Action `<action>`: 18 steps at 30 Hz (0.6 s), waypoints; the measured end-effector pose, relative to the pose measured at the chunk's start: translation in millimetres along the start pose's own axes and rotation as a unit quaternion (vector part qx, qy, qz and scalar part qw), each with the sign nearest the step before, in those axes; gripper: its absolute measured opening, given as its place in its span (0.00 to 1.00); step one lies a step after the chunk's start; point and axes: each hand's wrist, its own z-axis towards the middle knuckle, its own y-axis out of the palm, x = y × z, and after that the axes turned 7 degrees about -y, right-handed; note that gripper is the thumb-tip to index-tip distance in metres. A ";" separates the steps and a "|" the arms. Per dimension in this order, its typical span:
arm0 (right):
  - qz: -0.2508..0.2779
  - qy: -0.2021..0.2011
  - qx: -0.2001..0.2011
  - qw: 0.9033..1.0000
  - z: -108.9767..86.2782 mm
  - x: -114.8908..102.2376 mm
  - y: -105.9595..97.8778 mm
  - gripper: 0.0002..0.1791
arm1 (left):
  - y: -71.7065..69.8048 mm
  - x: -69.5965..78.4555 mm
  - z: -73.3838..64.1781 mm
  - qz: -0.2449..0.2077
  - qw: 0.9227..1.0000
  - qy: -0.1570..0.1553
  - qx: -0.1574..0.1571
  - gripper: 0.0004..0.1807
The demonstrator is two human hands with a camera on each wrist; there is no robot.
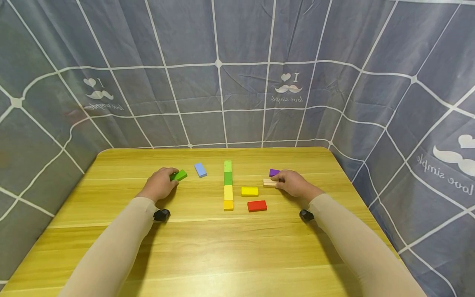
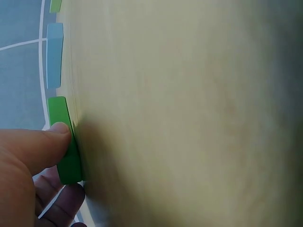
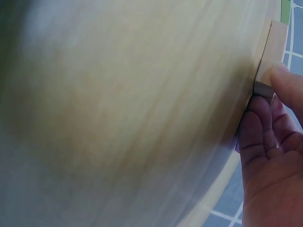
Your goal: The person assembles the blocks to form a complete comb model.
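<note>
On the left of the table, my left hand (image 1: 158, 184) pinches a dark green block (image 1: 179, 175); the left wrist view shows the thumb on the face of this green block (image 2: 69, 156). Opposite, my right hand (image 1: 294, 184) grips a plain wood-coloured block (image 1: 269, 183) by its right end. In the right wrist view the thumb lies on the wooden block (image 3: 273, 52), with fingers curled at its near end. A purple block (image 1: 274, 172) lies just behind it, partly hidden by the right hand. Near the left hand lies a blue block (image 1: 200, 170).
A straight line of blocks (image 1: 228, 192), light green, green, pale yellow and orange-yellow, runs front to back mid-table. Right of it lie a yellow block (image 1: 250, 192) and a red block (image 1: 257, 206). A grey checked curtain (image 1: 241, 86) hangs around the wooden table (image 1: 230, 255).
</note>
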 end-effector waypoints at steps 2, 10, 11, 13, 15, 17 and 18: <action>0.001 0.002 0.001 1.000 -0.1 0.0 -0.2 0.19 | 0.2 -0.3 0.2 0.001 1.000 0.000 0.000 0.28; 0.005 0.012 -0.001 1.000 1.2 1.1 0.1 0.19 | 2.2 -1.9 1.4 0.003 1.000 0.002 0.001 0.28; 0.005 0.013 -0.002 1.000 1.3 1.3 0.0 0.19 | 2.2 -1.9 1.4 0.003 1.000 0.002 0.001 0.28; 0.003 0.012 -0.003 1.000 1.5 1.8 -0.2 0.19 | 1.8 -1.5 0.9 0.002 1.000 0.002 0.000 0.28; 0.003 0.011 -0.005 1.000 1.7 2.5 -0.4 0.19 | 1.3 -0.9 0.3 0.002 1.000 0.001 0.000 0.28; 0.003 0.011 -0.006 1.000 1.5 2.7 -1.0 0.19 | 0.9 -0.4 -0.1 0.002 1.000 0.000 0.001 0.28; 0.003 0.010 -0.007 1.000 1.3 2.5 -1.3 0.20 | 0.8 -0.4 0.0 0.003 1.000 0.000 0.001 0.28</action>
